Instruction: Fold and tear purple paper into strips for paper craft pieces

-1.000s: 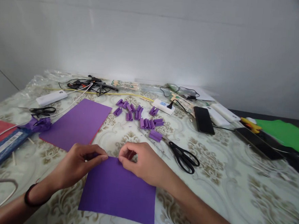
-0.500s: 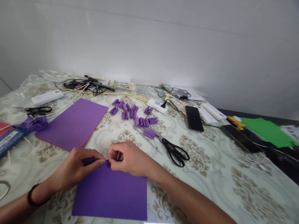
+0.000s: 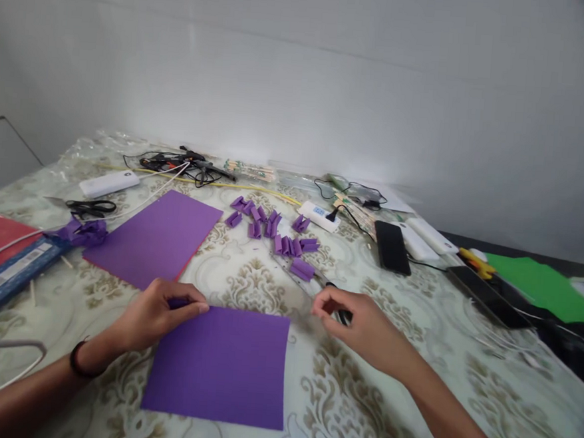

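My left hand (image 3: 163,313) pinches the upper left edge of a dark purple paper sheet (image 3: 221,371) lying flat in front of me. My right hand (image 3: 352,320) is apart from the sheet, to its upper right, with fingers curled together. Whatever its fingertips may hold cannot be made out. Partly covered by that hand are black-handled scissors (image 3: 346,317). Just beyond it lie a clear ruler (image 3: 292,276) and a small folded purple paper piece (image 3: 302,269). Several more folded purple pieces (image 3: 271,224) are scattered farther back.
Left, a stack of purple sheets (image 3: 158,236), a second pair of scissors (image 3: 90,206) and a blue-edged packet (image 3: 18,280). Behind, a white power strip (image 3: 319,215) and tangled black cables (image 3: 190,165). Right, a black phone (image 3: 393,247), a dark device (image 3: 489,297) and green sheets (image 3: 542,284).
My right hand has left the sheet's top edge and moved right, over the scissors. My left hand stays on the sheet's upper left edge. The view has shifted slightly.
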Demonstrator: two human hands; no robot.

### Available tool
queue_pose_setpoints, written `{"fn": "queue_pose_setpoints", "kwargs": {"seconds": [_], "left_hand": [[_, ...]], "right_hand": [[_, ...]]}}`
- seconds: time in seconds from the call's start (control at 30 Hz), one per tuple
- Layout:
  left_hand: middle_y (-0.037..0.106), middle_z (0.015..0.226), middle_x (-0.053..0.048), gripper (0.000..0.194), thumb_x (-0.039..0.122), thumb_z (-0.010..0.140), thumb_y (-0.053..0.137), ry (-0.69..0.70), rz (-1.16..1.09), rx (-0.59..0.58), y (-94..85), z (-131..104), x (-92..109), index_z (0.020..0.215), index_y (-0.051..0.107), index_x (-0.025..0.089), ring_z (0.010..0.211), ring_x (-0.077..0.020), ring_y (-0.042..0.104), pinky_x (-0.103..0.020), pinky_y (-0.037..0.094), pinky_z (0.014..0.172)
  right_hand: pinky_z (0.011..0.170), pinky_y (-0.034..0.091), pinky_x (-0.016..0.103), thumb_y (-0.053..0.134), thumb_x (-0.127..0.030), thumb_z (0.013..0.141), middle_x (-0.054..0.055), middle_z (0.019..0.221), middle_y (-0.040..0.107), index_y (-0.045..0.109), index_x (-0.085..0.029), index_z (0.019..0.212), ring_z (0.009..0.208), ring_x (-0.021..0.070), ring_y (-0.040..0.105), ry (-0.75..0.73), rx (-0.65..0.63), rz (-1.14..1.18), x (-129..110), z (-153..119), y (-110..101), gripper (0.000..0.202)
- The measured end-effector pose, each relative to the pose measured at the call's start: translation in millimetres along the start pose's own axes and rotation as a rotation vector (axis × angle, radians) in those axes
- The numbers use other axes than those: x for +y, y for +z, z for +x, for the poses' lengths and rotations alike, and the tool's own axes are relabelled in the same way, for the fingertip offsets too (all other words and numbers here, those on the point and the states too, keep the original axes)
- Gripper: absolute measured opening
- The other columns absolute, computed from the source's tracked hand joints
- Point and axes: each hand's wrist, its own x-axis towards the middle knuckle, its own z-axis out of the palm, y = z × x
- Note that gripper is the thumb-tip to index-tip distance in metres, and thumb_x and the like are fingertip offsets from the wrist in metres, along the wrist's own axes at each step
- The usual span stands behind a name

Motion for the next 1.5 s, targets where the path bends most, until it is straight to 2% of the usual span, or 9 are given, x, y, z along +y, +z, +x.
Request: {"fn": "queue_pose_setpoints", "kwargs": {"seconds": [0.1, 0.2, 0.3, 0.43, 0.6, 0.73, 0.9, 1.2, 1.5], "left_hand": [[0.082, 0.083, -0.004, 0.028, 0.039, 0.097, 0.067, 0.021, 0.004, 0.001, 8.3, -1.3, -0.2, 0.085, 0.08, 0.018, 0.078, -0.0207, 0.075, -0.026, 0.056, 0.074], [0.083, 0.084, -0.003, 0.027, 0.037, 0.098, 0.067, 0.064, -0.01, -0.003, 15.9, -2.4, -0.7, 0.086, 0.081, 0.018, 0.078, -0.0201, 0.076, -0.025, 0.057, 0.075], [0.082, 0.083, -0.001, 0.03, 0.04, 0.099, 0.065, 0.097, -0.01, 0.002, 19.5, -1.2, -3.6, 0.087, 0.082, 0.018, 0.077, -0.0202, 0.076, -0.025, 0.057, 0.073], [0.082, 0.087, -0.004, 0.026, 0.04, 0.097, 0.07, 0.121, 0.015, -0.005, 16.8, 2.6, -5.8, 0.088, 0.082, 0.019, 0.081, -0.0211, 0.076, -0.026, 0.058, 0.077], [0.08, 0.106, -0.004, 0.015, 0.025, 0.097, 0.067, 0.204, 0.116, -0.03, 17.5, 6.7, 14.3, 0.104, 0.08, 0.022, 0.105, -0.0247, 0.072, -0.034, 0.053, 0.099], [0.078, 0.091, -0.003, 0.014, 0.016, 0.093, 0.065, 0.368, 0.236, -0.143, 29.9, 16.9, 31.0, 0.088, 0.077, 0.022, 0.094, -0.0221, 0.07, -0.034, 0.051, 0.094], [0.078, 0.089, -0.003, 0.015, 0.007, 0.084, 0.066, 0.389, 0.234, -0.154, 38.6, 27.6, 32.5, 0.086, 0.074, 0.019, 0.09, -0.0201, 0.07, -0.03, 0.05, 0.087], [0.075, 0.082, 0.001, 0.018, 0.003, 0.079, 0.067, 0.368, 0.211, -0.197, 34.8, 27.5, 36.0, 0.082, 0.073, 0.02, 0.082, -0.0156, 0.068, -0.024, 0.046, 0.081], [0.073, 0.079, 0.002, 0.02, 0.001, 0.073, 0.059, 0.261, 0.234, -0.203, 7.5, 22.9, 35.8, 0.079, 0.069, 0.018, 0.074, -0.0128, 0.066, -0.021, 0.045, 0.074]], "right_hand": [[0.084, 0.053, 0.035, 0.059, -0.027, 0.096, 0.004, 0.093, 0.077, 0.07, -0.023, 0.093, 0.088, 0.0228, 0.071, -0.053, 0.04, -0.007, -13.1, -6.7, 10.2, 0.012], [0.089, 0.054, 0.035, 0.068, -0.025, 0.093, 0.005, 0.103, 0.078, 0.073, -0.023, 0.101, 0.096, 0.0227, 0.072, -0.137, -0.015, 0.041, -26.5, -1.5, 34.4, 0.01], [0.084, 0.054, 0.03, 0.069, -0.019, 0.093, 0.003, 0.094, 0.077, 0.074, -0.021, 0.095, 0.088, 0.0193, 0.072, -0.168, -0.05, 0.094, -34.0, 8.2, 57.2, 0.006], [0.075, 0.052, 0.027, 0.066, -0.011, 0.092, 0.0, 0.083, 0.073, 0.072, -0.02, 0.085, 0.077, 0.0161, 0.067, -0.236, -0.029, 0.097, -37.3, 13.4, 71.9, 0.013], [0.073, 0.049, 0.027, 0.066, -0.008, 0.09, 0.001, 0.08, 0.071, 0.072, -0.019, 0.083, 0.073, 0.0162, 0.066, -0.271, -0.005, 0.046, -39.1, 10.8, 79.6, 0.014], [0.073, 0.048, 0.028, 0.068, -0.008, 0.087, 0.002, 0.082, 0.074, 0.073, -0.018, 0.084, 0.075, 0.0182, 0.068, -0.307, 0.022, 0.0, -38.8, 11.4, 86.8, 0.012], [0.072, 0.048, 0.028, 0.067, -0.007, 0.086, 0.002, 0.082, 0.074, 0.072, -0.019, 0.085, 0.073, 0.0182, 0.068, -0.332, 0.079, -0.026, -36.6, 8.5, 89.9, 0.013], [0.071, 0.048, 0.027, 0.067, -0.008, 0.087, 0.001, 0.082, 0.073, 0.072, -0.02, 0.086, 0.072, 0.0162, 0.068, -0.359, 0.107, 0.006, -41.5, 2.3, 87.4, 0.012], [0.069, 0.046, 0.026, 0.06, -0.01, 0.09, -0.001, 0.08, 0.069, 0.067, -0.021, 0.082, 0.07, 0.0144, 0.062, -0.272, 0.074, 0.105, -43.1, -7.8, 65.1, 0.015]]}}
